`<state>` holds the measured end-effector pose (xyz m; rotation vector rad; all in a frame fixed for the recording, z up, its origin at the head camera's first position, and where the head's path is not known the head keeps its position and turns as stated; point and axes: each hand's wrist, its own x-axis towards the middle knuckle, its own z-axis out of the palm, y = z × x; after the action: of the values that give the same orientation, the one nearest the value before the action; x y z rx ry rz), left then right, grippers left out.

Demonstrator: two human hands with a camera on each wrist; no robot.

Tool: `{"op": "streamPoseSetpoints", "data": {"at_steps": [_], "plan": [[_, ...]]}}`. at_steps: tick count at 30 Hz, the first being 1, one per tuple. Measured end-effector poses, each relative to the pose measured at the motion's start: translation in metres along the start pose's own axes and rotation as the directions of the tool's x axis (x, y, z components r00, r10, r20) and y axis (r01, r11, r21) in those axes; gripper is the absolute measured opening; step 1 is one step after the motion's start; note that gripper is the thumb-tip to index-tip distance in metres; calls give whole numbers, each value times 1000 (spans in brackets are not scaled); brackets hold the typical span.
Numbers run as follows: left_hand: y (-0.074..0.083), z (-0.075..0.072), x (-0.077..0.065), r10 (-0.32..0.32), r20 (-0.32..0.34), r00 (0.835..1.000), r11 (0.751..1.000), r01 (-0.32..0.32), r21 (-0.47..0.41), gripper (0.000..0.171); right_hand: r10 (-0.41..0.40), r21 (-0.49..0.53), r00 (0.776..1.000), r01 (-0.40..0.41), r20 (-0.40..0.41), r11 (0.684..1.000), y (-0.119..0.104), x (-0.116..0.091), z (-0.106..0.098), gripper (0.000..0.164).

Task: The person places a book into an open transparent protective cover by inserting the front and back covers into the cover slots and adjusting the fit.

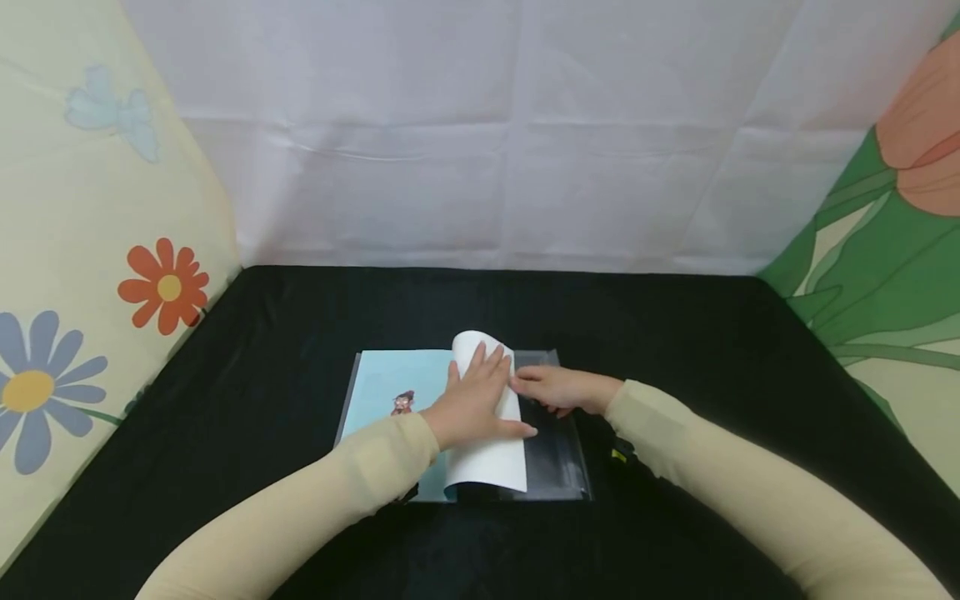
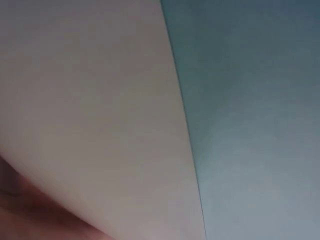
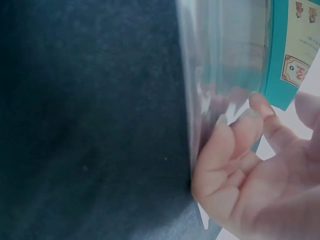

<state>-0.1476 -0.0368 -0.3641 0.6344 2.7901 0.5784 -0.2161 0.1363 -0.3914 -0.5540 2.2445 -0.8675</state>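
A book [image 1: 390, 375] with a light blue page and a small printed figure lies on a clear plastic book cover [image 1: 558, 467]. Its white sheet [image 1: 487, 462] curls up along the left side. My left hand [image 1: 476, 408] rests on this sheet, fingers spread. At the sheet's right edge, my right hand [image 1: 558, 388] pinches the book's cover [image 3: 280, 60] between thumb and index finger, the other fingers curled by the clear plastic. In the right wrist view, that cover is teal with a cream printed panel. The left wrist view shows the curved white sheet [image 2: 100, 110] beside the blue page [image 2: 255, 125].
Black cloth [image 1: 300, 333] covers the table. A white curtain [image 1: 487, 150] hangs behind it, with flower-printed cloths [image 1: 67, 233] at both sides. A small dark item with a yellow mark [image 1: 619, 455] shows by the right sleeve.
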Motion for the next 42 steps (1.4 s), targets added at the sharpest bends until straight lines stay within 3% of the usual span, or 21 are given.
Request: {"op": "streamPoseSetpoints", "data": {"at_steps": [7, 11, 15, 19, 23, 25, 29, 32, 34, 36, 42], "plan": [[3, -3, 1, -53, 60, 997, 973, 38, 228, 87, 9, -19, 1000, -9, -8, 1000, 2, -1, 1, 50], [3, -6, -1, -91, 63, 994, 956, 69, 285, 85, -15, -28, 1000, 15, -7, 1000, 3, -4, 0, 53], [-1, -7, -3, -107, 65, 992, 951, 82, 298, 84, -55, -73, 998, 55, 2, 996, 6, -5, 0, 75], [-9, -9, -5, -110, 68, 992, 954, 86, 288, 84, -100, -190, 995, 102, 16, 977, 6, -4, 1, 96], [-19, -12, -7, -136, 116, 984, 957, 100, 274, 89, -115, -387, 993, 108, 5, 916, 1, -5, 6, 104], [-23, -14, -8, -141, 154, 978, 958, 95, 269, 93, -108, -496, 994, 79, -29, 864, -3, -8, 10, 104], [-28, -20, -10, -132, 235, 963, 964, 69, 256, 101, -114, -682, 985, -3, -126, 732, -10, -12, 15, 101], [-29, -23, -11, -141, 290, 947, 965, 66, 254, 105, -90, -731, 984, -52, -154, 680, -13, -14, 17, 101], [-30, -24, -11, -154, 306, 939, 963, 73, 261, 106, -50, -720, 988, -70, -144, 690, -13, -14, 17, 103], [-30, -23, -11, -163, 310, 937, 956, 72, 285, 107, 8, -686, 992, -91, -123, 722, -12, -13, 16, 105], [-25, -14, -9, -170, 264, 949, 911, 50, 410, 107, 78, -616, 995, -103, -67, 781, -6, -10, 12, 108]]}}
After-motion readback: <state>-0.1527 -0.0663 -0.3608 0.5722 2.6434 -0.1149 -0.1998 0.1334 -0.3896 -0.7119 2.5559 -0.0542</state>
